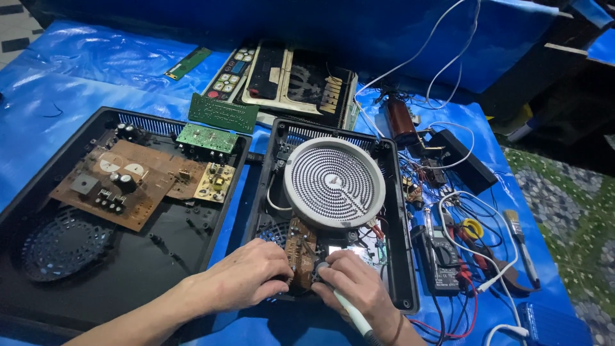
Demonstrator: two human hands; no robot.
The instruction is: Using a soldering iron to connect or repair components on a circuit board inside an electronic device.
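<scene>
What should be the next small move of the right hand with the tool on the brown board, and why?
Probably a small press of the tool's tip onto the brown circuit board. The right hand holds a pale-handled tool with its tip at the board's lower edge, and the left hand steadies the board inside the open black case. The exact contact point is hidden by fingers.
</scene>
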